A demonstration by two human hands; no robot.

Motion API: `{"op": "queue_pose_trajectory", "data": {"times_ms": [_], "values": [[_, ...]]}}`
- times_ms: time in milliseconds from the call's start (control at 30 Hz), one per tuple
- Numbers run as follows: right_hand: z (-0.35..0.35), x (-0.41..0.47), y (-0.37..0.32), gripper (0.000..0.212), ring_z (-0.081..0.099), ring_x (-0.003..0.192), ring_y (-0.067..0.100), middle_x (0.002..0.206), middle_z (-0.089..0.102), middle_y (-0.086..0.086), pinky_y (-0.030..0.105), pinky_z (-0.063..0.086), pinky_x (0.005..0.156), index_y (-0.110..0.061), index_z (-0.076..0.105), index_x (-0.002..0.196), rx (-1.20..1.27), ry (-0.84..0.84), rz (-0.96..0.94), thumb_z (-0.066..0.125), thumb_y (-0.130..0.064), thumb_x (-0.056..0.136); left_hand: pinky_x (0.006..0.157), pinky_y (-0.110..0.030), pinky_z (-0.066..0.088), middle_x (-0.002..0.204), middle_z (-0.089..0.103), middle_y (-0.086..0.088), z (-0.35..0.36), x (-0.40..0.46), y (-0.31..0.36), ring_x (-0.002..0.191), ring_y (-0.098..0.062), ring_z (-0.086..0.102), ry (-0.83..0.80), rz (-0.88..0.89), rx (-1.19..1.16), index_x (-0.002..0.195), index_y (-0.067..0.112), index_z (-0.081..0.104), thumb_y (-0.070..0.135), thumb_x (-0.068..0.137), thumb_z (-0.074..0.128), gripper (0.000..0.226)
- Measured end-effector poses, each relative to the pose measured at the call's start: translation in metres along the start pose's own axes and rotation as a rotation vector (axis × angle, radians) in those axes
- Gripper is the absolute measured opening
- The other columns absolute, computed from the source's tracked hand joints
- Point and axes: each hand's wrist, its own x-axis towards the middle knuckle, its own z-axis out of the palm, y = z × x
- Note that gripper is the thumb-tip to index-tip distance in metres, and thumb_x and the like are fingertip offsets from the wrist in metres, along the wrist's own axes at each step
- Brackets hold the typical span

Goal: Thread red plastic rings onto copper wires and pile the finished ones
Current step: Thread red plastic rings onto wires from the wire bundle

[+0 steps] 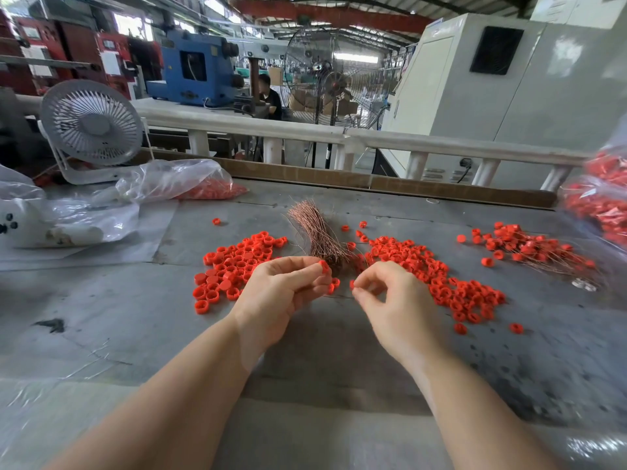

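A grey table (101, 320) carries a copper wire bundle (317, 232) at its middle. Loose red rings (234, 262) lie left of the bundle, more rings (437, 273) right of it, and the finished pile (529, 247) far right. Just before the bundle, the left hand (281, 293) pinches a ring (324, 266); the right hand (393, 296) pinches another ring (352, 284)

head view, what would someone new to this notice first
Bright red plastic rings lie scattered in heaps across the grey table, on both sides of a copper wire bundle at its centre. In front of the bundle, the left hand and right hand each pinch a red ring. At the far right lies a pile of threaded wires.
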Motion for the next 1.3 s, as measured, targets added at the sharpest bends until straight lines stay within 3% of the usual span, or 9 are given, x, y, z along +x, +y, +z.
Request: {"op": "queue_pose_trajectory", "data": {"times_ms": [100,267,367,500,667,833,1133,1300], "values": [[0.003,-0.002,0.003,0.009,0.051,0.094,0.016,0.092,0.057,-0.003,0.018,0.028,0.070,-0.018,0.065,0.076,-0.271,-0.123,-0.093,0.065,-0.010,0.080,0.055,-0.017,0.054,0.062,0.063,-0.009,-0.001,0.001,-0.001,0.053,-0.010,0.063,0.032,-0.002,0.014,0.081,-0.003,0.062,-0.006,0.085,0.056,0.008],[0.002,-0.001,0.006,0.005,0.048,0.100,0.014,0.096,0.052,-0.007,0.022,0.033,0.081,-0.020,0.070,0.083,-0.377,-0.166,-0.105,0.066,-0.016,0.082,0.058,-0.018,0.056,0.062,0.063,-0.009,0.000,0.001,-0.002,0.054,-0.010,0.064,0.021,-0.006,0.029,0.081,-0.003,0.062,-0.006,0.085,0.056,0.008],[0.001,-0.001,0.002,0.007,0.051,0.093,0.015,0.088,0.054,-0.006,0.023,0.036,0.077,-0.017,0.071,0.077,-0.255,-0.094,-0.095,0.068,-0.012,0.080,0.059,-0.018,0.056,0.062,0.063,-0.009,-0.001,0.001,-0.002,0.055,-0.011,0.064,0.017,-0.007,0.034,0.081,-0.002,0.062,-0.005,0.085,0.056,0.008],[-0.004,0.001,-0.003,0.012,0.053,0.080,0.013,0.082,0.057,-0.007,0.024,0.041,0.077,-0.016,0.068,0.075,0.002,0.157,-0.101,0.070,-0.004,0.075,0.059,-0.018,0.055,0.063,0.061,-0.009,-0.001,0.000,-0.001,0.055,-0.010,0.064,-0.006,-0.010,0.030,0.081,-0.002,0.062,-0.004,0.085,0.056,0.008],[0.000,0.001,-0.005,0.018,0.053,0.084,0.007,0.089,0.060,-0.010,0.024,0.043,0.084,-0.014,0.072,0.096,0.106,0.101,-0.155,0.070,-0.007,0.080,0.059,-0.019,0.055,0.065,0.064,-0.007,0.000,-0.001,-0.001,0.058,-0.011,0.062,-0.077,-0.029,0.008,0.082,0.000,0.064,0.003,0.072,0.063,0.011],[-0.001,0.002,-0.003,0.015,0.051,0.070,0.002,0.077,0.060,-0.009,0.018,0.043,0.071,-0.014,0.071,0.084,0.134,0.121,-0.183,0.070,-0.001,0.077,0.065,-0.019,0.056,0.065,0.064,-0.006,0.001,-0.003,-0.001,0.060,-0.010,0.061,-0.163,-0.030,0.022,0.077,0.004,0.067,0.010,0.066,0.063,0.013],[0.000,0.001,-0.002,0.012,0.051,0.065,0.007,0.071,0.059,-0.008,0.031,0.046,0.064,-0.017,0.067,0.077,0.141,0.148,-0.229,0.067,-0.004,0.077,0.061,-0.021,0.057,0.069,0.068,-0.010,0.002,-0.004,0.001,0.060,-0.014,0.067,-0.180,-0.072,-0.091,0.081,0.003,0.066,0.003,0.066,0.061,0.015],[-0.001,0.000,-0.004,0.007,0.050,0.063,0.010,0.069,0.058,-0.006,0.036,0.050,0.059,-0.016,0.066,0.074,0.176,0.157,-0.247,0.062,-0.010,0.077,0.062,-0.020,0.057,0.073,0.070,-0.013,0.001,-0.004,0.002,0.066,-0.017,0.070,-0.191,-0.123,-0.152,0.073,0.005,0.073,0.000,0.066,0.060,0.016]]}}
